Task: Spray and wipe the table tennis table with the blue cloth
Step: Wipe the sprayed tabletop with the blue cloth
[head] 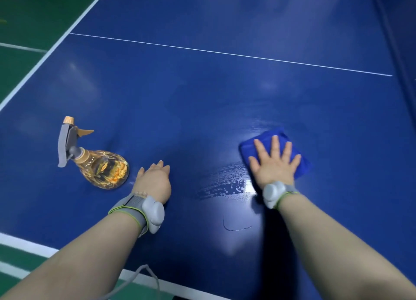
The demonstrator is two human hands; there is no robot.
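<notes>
Soft, even light from overhead falls on the glossy table tennis table (202,101), leaving pale hazy reflections across its top and one sharp white glare spot on the wet streaks (225,184) towards its near edge. A dark shadow lies on the table beneath the right forearm (326,243). The picture is slightly soft, most of all at the table's far end.

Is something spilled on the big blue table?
Yes: a wet patch of streaks and droplets glistens on the table, just left of the blue cloth under the right hand. It looks like spray not yet wiped. Nothing looks broken.
</notes>
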